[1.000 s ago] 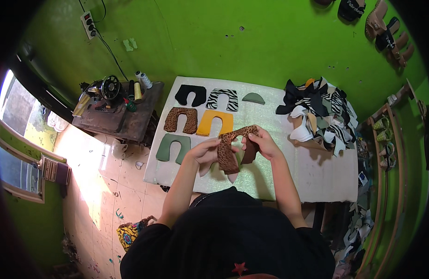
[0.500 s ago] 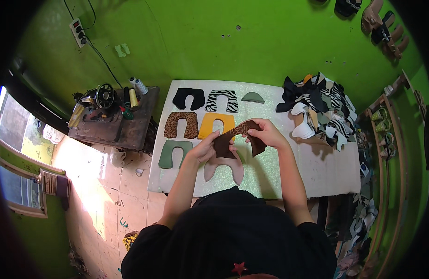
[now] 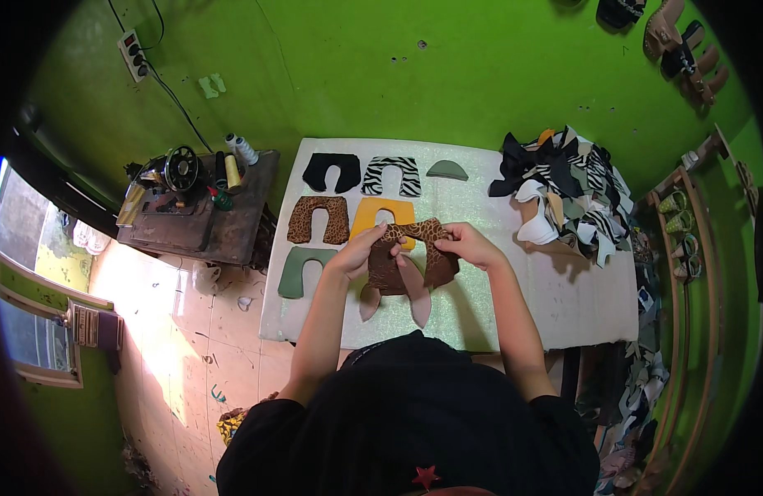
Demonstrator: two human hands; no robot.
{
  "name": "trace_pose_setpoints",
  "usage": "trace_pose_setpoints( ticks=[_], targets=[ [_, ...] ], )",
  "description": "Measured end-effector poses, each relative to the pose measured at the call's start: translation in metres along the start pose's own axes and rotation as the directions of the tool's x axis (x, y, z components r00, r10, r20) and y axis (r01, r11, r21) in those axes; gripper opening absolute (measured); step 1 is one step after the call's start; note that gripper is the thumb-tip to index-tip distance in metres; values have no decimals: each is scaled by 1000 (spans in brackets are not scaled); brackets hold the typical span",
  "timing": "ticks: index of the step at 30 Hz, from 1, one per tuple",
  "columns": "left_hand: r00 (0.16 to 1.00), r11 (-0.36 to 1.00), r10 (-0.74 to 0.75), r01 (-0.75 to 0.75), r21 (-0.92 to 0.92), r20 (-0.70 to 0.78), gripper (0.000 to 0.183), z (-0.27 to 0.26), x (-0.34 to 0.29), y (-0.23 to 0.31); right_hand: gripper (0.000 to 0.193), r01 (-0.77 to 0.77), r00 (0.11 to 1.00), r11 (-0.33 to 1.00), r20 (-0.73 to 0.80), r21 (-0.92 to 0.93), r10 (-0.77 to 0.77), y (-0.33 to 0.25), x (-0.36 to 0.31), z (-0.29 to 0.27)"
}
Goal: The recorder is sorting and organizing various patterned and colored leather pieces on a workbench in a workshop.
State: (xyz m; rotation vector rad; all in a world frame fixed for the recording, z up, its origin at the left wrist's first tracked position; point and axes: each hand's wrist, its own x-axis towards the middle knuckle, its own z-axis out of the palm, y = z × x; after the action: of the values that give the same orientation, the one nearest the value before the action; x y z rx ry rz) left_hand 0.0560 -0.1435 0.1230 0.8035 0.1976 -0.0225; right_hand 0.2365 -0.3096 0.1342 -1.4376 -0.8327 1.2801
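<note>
Between my two hands, above the table, hangs a U-shaped leopard-print shoe upper piece with a brown back. My left hand pinches its left side, and my right hand grips its upper right side. Under it lies a pale pink U-shaped piece, partly covered. Beyond and to the left lie stacks of similar pieces: yellow, leopard print, green, black and zebra print. A small green half-round piece rests at the far edge.
The pale table carries a heap of mixed scraps at its right end. At the left stands a sewing machine on a dark wooden table, with thread cones. A wooden rack holds sandals at the right.
The leopard-print piece has been turned and spread so more of its patterned face shows. Both hands have shifted slightly, the right one moving lower and left.
</note>
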Motion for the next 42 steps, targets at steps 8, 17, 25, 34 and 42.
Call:
trace_pose_setpoints(
  ticks=[8, 17, 25, 34, 42],
  targets=[
    [993, 998, 63, -59, 36, -102, 37, -29, -24, -5, 18, 46, 984, 998, -170, -32, -51, 25, 33, 19],
    [904, 997, 60, -30, 77, -423, 22, -98, -52, 8, 24, 165, 953, 926, -186, -340, -238, 49, 114, 55],
    [768, 960, 127, 63, 272, -628, 25, -156, -53, 31, 20, 55, 954, 824, -214, -564, -210, 44, 178, 86],
    [546, 770, 478, 118, 627, -689, 23, -202, -34, 55, 26, -38, 866, 834, -435, -551, -248, 66, 237, 113],
    [409, 577, 676, 223, 785, -613, 29, -228, -19, 38, 19, -19, 809, 845, -505, -534, -301, 80, 257, 121]
  ],
)
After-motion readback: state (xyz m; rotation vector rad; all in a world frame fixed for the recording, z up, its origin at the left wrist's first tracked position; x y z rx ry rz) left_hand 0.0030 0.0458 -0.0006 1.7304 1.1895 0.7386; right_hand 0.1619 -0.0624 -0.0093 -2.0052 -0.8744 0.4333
